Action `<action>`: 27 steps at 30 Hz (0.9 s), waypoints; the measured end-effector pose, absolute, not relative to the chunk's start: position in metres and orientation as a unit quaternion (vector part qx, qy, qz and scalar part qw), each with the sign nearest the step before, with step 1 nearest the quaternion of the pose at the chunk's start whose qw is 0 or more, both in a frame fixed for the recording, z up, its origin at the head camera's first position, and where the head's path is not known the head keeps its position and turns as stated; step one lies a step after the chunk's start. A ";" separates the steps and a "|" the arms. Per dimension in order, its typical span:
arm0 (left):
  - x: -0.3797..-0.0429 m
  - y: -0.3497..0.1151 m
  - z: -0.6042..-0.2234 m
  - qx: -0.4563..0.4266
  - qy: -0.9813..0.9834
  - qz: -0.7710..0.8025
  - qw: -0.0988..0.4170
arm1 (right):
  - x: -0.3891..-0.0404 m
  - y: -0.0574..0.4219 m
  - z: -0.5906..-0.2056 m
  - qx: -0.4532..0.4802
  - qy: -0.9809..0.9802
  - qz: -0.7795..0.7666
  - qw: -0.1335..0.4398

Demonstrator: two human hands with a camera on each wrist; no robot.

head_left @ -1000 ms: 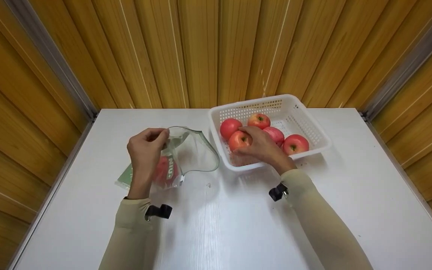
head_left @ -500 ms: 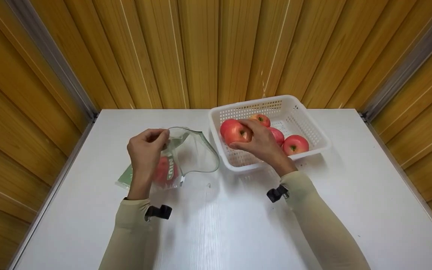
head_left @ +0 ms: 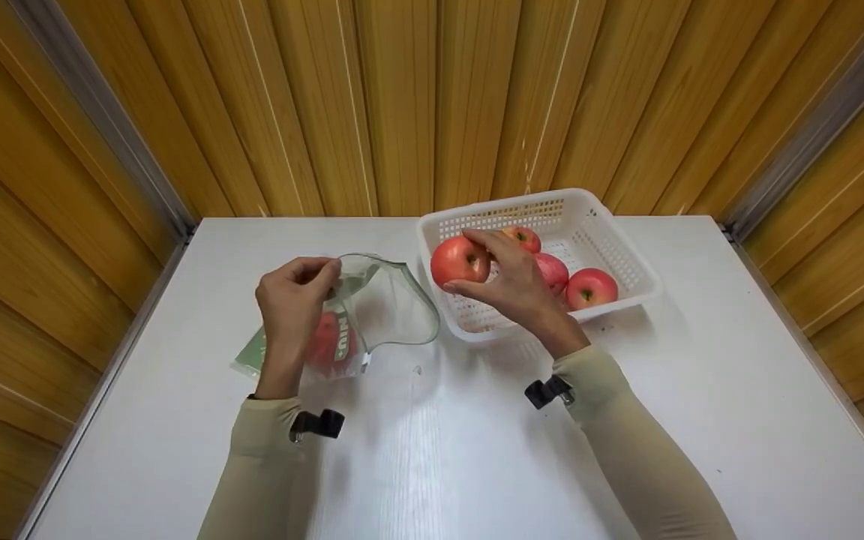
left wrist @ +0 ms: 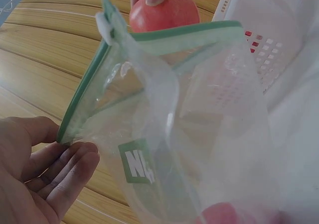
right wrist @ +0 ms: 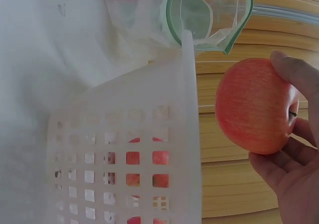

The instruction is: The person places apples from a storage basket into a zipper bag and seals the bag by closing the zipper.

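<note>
My left hand (head_left: 293, 296) pinches the rim of a clear zip bag (head_left: 394, 307) with green edging, and its mouth gapes toward the basket. Inside the bag, low down, a red apple (head_left: 329, 341) shows through the plastic. Between the thumb and fingers of my right hand (head_left: 514, 285) is another red apple (head_left: 460, 262), held up over the left rim of the white basket (head_left: 469, 335). The right wrist view shows this held apple (right wrist: 256, 106) above the rim, with the bag's open mouth (right wrist: 209, 20) beyond it.
More apples lie in the basket, among them one at the right (head_left: 592, 289) and one at the back (head_left: 524, 239). The basket stands at the back of the white table (head_left: 432, 450), close to the bag. A yellow wood-look wall (head_left: 402, 105) rises behind.
My right hand has lifted the apple from among the others and carried it left toward the basket's rim. The left hand and the bag have stayed almost in place.
</note>
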State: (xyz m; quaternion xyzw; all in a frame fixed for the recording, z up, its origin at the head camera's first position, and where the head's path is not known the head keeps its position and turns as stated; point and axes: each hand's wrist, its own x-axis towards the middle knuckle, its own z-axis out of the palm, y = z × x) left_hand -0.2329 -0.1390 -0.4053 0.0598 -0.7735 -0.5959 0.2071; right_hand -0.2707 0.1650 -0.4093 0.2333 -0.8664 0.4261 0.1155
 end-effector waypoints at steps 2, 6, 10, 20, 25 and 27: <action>-0.233 -0.139 -0.404 0.059 -0.776 -0.592 0.209 | -0.269 0.162 -0.408 0.240 -0.861 0.432 0.121; -0.232 -0.139 -0.403 0.059 -0.780 -0.585 0.213 | -0.267 0.156 -0.407 0.250 -0.852 0.444 0.122; -0.232 -0.138 -0.402 0.063 -0.782 -0.584 0.209 | -0.266 0.151 -0.408 0.258 -0.849 0.442 0.126; -0.231 -0.138 -0.400 0.059 -0.784 -0.584 0.202 | -0.260 0.138 -0.407 0.279 -0.849 0.430 0.124; -0.231 -0.139 -0.399 0.062 -0.785 -0.583 0.200 | -0.258 0.130 -0.408 0.294 -0.839 0.442 0.119; -0.231 -0.139 -0.399 0.063 -0.786 -0.582 0.199 | -0.258 0.127 -0.408 0.296 -0.837 0.445 0.118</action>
